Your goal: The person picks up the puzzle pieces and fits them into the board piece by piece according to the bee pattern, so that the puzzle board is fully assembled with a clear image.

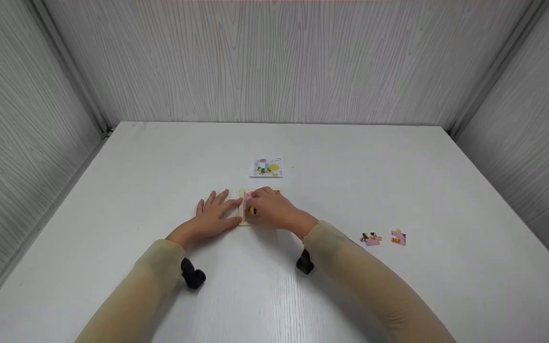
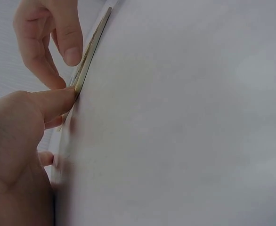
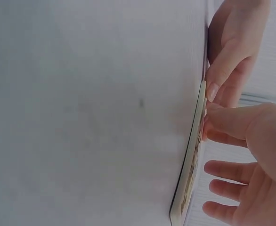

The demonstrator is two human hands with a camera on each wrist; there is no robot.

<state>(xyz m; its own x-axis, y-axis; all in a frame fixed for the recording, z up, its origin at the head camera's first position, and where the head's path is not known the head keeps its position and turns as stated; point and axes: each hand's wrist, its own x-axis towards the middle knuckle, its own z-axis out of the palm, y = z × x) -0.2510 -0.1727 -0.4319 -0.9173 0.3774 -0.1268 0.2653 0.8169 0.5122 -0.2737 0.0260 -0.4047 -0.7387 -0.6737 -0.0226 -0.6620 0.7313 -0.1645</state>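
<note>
In the head view, a small wooden puzzle tray [image 1: 241,221] with pink and yellow-black pieces [image 1: 253,210] lies flat in front of the person. The left hand [image 1: 213,218] is flat on the table with spread fingers. Its thumb and index finger touch the tray's left edge. Over the tray bends the right hand [image 1: 273,209], covering much of it. In the right wrist view, this hand's thumb [image 3: 234,121] and index finger reach the tray's face [image 3: 190,176], while its other fingers hang loosely. No piece shows between its fingertips.
Two loose jigsaw pieces, one pink with black and yellow [image 1: 371,239] and one pink with orange [image 1: 399,237], lie to the right. Behind the tray is a square picture card [image 1: 267,167]. Wood-grain panels [image 1: 274,62] enclose the white table [image 1: 446,190] at the back and sides.
</note>
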